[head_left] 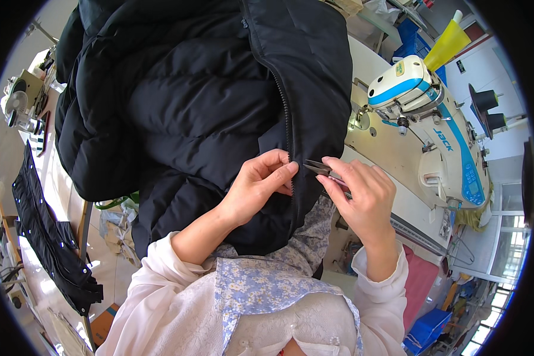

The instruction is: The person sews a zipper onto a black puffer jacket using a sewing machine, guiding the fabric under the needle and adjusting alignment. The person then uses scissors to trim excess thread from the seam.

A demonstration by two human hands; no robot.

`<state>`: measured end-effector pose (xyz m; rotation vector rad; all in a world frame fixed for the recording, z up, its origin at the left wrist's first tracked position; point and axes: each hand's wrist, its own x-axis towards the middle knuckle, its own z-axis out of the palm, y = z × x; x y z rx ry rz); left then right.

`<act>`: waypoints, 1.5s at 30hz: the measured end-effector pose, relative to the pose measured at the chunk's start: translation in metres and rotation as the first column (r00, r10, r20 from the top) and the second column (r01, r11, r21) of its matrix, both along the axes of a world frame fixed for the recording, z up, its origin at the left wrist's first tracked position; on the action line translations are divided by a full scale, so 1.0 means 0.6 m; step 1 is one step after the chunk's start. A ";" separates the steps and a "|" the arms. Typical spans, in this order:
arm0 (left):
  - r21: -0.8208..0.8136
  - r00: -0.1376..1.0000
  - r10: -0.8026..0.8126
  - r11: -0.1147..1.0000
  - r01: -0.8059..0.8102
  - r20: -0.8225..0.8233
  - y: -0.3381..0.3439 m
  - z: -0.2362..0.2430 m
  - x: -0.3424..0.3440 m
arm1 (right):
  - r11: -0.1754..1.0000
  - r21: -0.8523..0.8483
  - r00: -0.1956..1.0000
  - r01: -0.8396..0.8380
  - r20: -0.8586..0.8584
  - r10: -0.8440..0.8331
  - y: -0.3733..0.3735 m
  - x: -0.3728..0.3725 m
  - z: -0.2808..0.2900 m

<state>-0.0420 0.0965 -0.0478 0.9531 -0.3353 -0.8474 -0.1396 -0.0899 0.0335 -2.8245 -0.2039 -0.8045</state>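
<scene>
A black padded jacket [184,95] is spread before me and hangs down over my lap. Its front zipper [286,107] runs from the top toward me. My left hand [256,184] pinches the jacket at the zipper edge, thumb and fingertips pressed together on the teeth. Just to the right, my right hand [365,196] holds a pair of thread snips [318,167]. The dark, pointed blades face left, slightly parted, close over the fabric strip beside the zipper. From here I cannot tell whether they touch it.
On the right a white and blue sewing machine [457,142] stands on its table. Black thread cones [486,110] and a yellow cone-shaped piece [447,44] are beyond it. A blue crate [427,329] sits low right. At left hangs a dark garment [47,225], with another machine [24,98] behind.
</scene>
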 end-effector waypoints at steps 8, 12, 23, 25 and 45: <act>0.019 1.000 0.014 1.000 -0.014 0.021 -0.002 0.004 -0.001 | 0.998 -0.056 1.000 0.000 -0.029 -0.002 -0.001 -0.001 0.008; 0.016 0.999 0.001 1.000 -0.002 0.038 0.000 0.000 0.000 | 0.997 -0.071 0.998 -0.026 -0.053 0.023 -0.004 0.002 0.012; -0.017 0.999 -0.009 1.000 0.008 -0.049 0.000 0.011 0.000 | 0.721 0.693 0.991 -0.007 -0.094 0.100 -0.004 0.001 -0.085; -0.036 0.999 -0.001 0.999 -0.001 -0.044 -0.003 0.023 -0.001 | 0.637 0.770 0.994 -0.021 -0.050 0.094 0.006 -0.007 -0.106; -0.018 0.975 -0.082 0.997 0.080 -0.207 0.000 0.010 0.003 | 0.982 0.187 0.998 0.029 -0.052 -0.020 0.002 -0.024 -0.011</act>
